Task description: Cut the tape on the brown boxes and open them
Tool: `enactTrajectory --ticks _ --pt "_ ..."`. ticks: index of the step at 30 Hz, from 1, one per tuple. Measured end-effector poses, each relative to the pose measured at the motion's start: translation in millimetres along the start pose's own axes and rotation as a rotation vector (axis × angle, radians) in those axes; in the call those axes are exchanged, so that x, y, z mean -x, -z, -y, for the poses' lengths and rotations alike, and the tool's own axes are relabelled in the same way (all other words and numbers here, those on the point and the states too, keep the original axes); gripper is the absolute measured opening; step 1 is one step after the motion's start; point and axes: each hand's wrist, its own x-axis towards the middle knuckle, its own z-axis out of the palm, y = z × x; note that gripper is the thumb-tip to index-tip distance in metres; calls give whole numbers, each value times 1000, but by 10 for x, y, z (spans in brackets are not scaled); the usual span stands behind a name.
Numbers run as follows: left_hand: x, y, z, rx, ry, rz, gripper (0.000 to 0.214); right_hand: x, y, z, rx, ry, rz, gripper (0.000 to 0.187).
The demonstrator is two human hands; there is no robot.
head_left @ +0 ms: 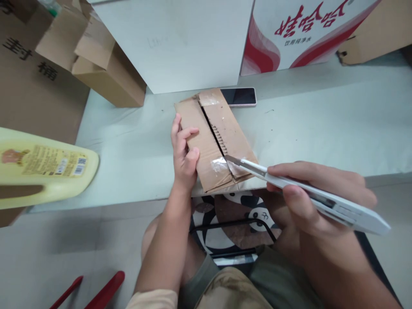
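Note:
A small brown cardboard box (206,146) lies tilted at the table's front edge, with clear tape at both ends and a dark slit along its top seam. My left hand (185,150) grips the box's left side, thumb and a finger on its top face. In my right hand (318,197) is a white utility knife (331,206) with its blade out. The blade's tip touches the box at the near end of the slit, by the taped flap.
A phone (241,96) lies partly behind the box. White cartons (180,43) and an open cardboard box (109,73) stand at the back. A yellow jug (86,161) is at the left. Below the table edge are a panda-print surface (231,214) and red legs (106,292).

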Motion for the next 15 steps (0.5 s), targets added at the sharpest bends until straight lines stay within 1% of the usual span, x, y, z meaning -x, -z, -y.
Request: enactTrajectory --ticks 2,5,7,10,13,15 --pt "2 2 -11 -20 14 4 55 -20 0 14 15 -18 38 12" --pt "7 9 -30 -32 26 21 55 -56 3 0 -5 58 81 13" --pt "8 12 -33 -14 14 21 53 -64 6 -18 -15 77 94 13" --pt "4 16 -28 -1 4 13 52 -44 18 -16 -25 31 99 14" --pt "-2 19 -28 -4 -2 15 52 -13 38 23 -15 -34 58 14" --pt "-2 17 -31 -2 -6 23 52 -9 47 47 -13 -50 34 15"
